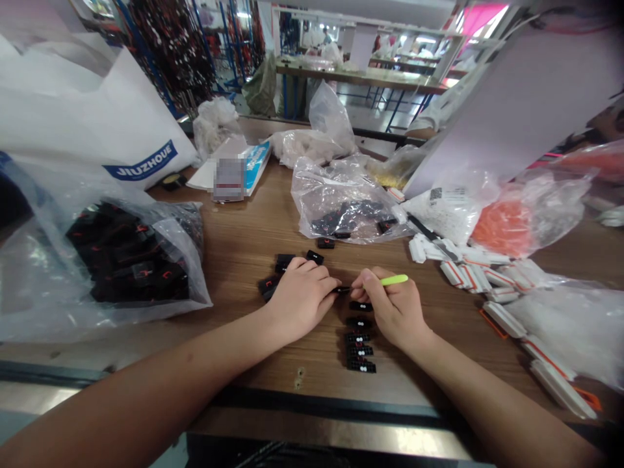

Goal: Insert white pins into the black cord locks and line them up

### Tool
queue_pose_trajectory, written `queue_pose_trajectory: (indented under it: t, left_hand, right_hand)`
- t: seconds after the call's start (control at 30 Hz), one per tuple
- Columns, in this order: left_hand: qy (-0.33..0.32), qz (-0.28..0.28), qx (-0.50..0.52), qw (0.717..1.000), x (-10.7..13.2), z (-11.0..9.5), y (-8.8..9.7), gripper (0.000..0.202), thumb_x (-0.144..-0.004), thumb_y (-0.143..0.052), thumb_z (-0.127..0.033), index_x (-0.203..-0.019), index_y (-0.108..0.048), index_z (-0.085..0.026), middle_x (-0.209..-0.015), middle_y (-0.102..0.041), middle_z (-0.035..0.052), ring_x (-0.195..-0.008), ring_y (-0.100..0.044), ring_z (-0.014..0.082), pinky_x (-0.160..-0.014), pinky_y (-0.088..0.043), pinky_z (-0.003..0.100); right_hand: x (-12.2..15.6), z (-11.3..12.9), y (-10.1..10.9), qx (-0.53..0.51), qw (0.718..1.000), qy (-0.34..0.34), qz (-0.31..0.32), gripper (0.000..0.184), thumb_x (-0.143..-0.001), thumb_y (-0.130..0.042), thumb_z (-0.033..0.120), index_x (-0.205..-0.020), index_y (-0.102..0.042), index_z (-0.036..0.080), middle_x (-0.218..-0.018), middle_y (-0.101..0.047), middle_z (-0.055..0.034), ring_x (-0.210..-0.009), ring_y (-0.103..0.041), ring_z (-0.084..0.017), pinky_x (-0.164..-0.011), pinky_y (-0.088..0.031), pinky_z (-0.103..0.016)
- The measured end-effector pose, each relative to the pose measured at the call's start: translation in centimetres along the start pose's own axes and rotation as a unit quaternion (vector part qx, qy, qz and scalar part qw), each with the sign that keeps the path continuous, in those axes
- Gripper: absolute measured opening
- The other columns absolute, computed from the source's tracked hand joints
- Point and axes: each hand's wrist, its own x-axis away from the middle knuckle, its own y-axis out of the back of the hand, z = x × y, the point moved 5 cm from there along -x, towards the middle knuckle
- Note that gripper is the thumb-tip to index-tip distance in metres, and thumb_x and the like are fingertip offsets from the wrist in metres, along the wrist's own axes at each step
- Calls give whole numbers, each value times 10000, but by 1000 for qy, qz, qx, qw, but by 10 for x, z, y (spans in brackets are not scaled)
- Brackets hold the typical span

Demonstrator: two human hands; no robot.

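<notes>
My left hand [302,296] rests on the wooden table [244,247], fingers closed on a small black plastic part [342,290] held between the two hands. My right hand [392,305] grips a thin tool with a yellow-green handle [394,280], its tip at that part. Below the hands lies a column of several black connector parts [359,338] with white dots. More loose black parts [283,263] lie just behind and left of my left hand.
A clear bag of black parts [124,260] sits at left, another bag of black parts [346,214] behind the hands. White parts [468,270] and bags of white and orange pieces [502,224] fill the right. A white shopping bag [121,130] and a booklet [234,172] lie behind.
</notes>
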Motion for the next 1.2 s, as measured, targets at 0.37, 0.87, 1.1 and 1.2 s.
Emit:
queue_pose_trajectory:
  t: [0.37,0.87,1.1,1.2]
  left_hand:
    - [2,2,3,1000,0,0,0,189,-958,-562,-257,-1071,-704,-201,-915,-686,43,-894,-579,229,-860,-355,409]
    - [-4,0,2,1000,1,-1,1,174,-940,-569,-248,-1032,-708,-195,-896,-676,34,-891,-569,229,-873,-362,413]
    - [36,-45,-54,997,2,4,17,156,-870,-577,-226,-898,-723,-179,-963,-678,73,-986,-545,280,-960,-325,485]
    - [34,-68,-58,995,3,1,21,184,-827,-607,-223,-963,-715,-163,-1091,-663,89,-1063,-524,297,-1005,-302,498]
  right_hand:
    - [1,3,0,-14,1000,1,-14,358,-981,-476,375,-754,-672,179,-674,-669,-22,-595,-642,-129,-576,-522,-239]
    - [1,4,-4,46,998,2,40,379,-986,-467,419,-769,-674,187,-730,-691,-40,-641,-666,-159,-611,-531,-267]
    - [-11,3,45,101,993,-19,-54,426,-970,-484,432,-674,-668,187,-582,-647,-19,-529,-610,-146,-537,-471,-266]
    - [-16,6,54,198,980,-18,-4,444,-956,-500,407,-592,-638,194,-510,-612,-13,-470,-568,-144,-515,-430,-278]
